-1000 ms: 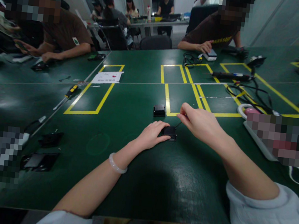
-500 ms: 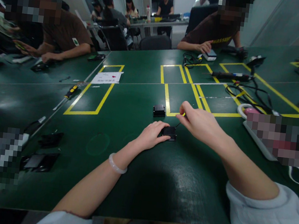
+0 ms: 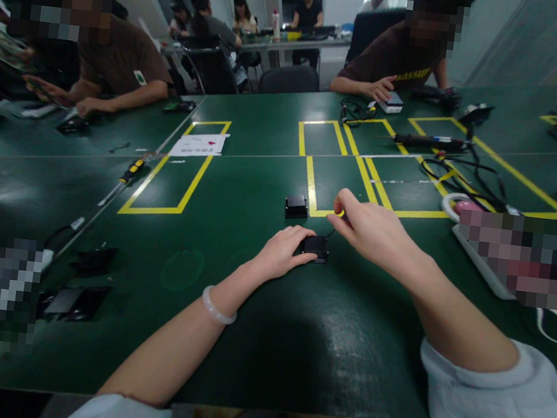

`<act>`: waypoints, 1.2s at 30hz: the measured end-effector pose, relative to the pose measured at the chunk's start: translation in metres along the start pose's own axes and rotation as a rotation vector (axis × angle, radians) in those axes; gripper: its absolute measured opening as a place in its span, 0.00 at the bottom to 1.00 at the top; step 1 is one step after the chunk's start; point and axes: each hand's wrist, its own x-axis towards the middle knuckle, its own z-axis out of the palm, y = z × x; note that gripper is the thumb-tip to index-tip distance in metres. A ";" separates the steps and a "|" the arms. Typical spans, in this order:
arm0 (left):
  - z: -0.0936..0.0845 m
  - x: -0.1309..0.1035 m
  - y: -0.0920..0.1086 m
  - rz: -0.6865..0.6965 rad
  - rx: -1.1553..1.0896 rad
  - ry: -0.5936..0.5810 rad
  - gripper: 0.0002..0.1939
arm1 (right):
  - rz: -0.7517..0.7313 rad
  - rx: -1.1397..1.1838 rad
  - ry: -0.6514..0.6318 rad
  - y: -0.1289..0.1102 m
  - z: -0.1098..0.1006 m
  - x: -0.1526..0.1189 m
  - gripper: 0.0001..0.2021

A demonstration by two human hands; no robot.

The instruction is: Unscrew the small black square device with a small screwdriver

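Note:
My left hand grips a small black part from its left side, thumb in front and fingers behind, on the green table. To the right, my right hand is closed in a pinch on a thin dark tool, whose lower end reaches the right side of that part. Most of the tool is hidden by the fingers. A second black part stands just behind, touched by neither hand.
Black parts and a yellow-black screwdriver lie left. A white paper is beyond. At right are a tape roll, a pixelated object on a pale tray and cables. Two people sit across the table.

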 end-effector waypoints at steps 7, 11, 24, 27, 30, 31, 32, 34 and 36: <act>0.000 0.000 0.000 0.004 0.003 -0.001 0.18 | -0.010 0.013 0.007 0.003 0.000 0.000 0.10; 0.000 0.000 0.000 0.003 0.005 0.001 0.18 | -0.001 0.019 0.014 0.002 0.001 0.000 0.11; 0.001 0.000 -0.001 0.002 0.005 -0.006 0.18 | -0.011 0.010 0.014 0.003 0.003 0.001 0.10; 0.001 0.000 -0.001 -0.002 0.008 -0.005 0.18 | -0.009 0.015 0.019 0.002 0.002 0.000 0.10; 0.000 0.000 0.000 0.001 0.009 -0.005 0.18 | 0.000 0.008 0.014 0.001 0.002 0.000 0.11; 0.000 0.000 0.000 0.002 0.009 -0.005 0.18 | 0.004 0.001 0.010 0.001 0.002 0.001 0.11; 0.000 0.000 0.000 0.003 0.010 -0.006 0.19 | 0.006 -0.004 0.005 0.001 0.002 0.001 0.10; 0.000 0.000 0.000 0.005 0.010 -0.006 0.19 | 0.002 -0.005 -0.001 0.002 0.002 0.001 0.10; 0.000 0.000 0.000 0.006 0.009 -0.006 0.18 | -0.007 0.004 0.000 0.003 0.002 0.001 0.09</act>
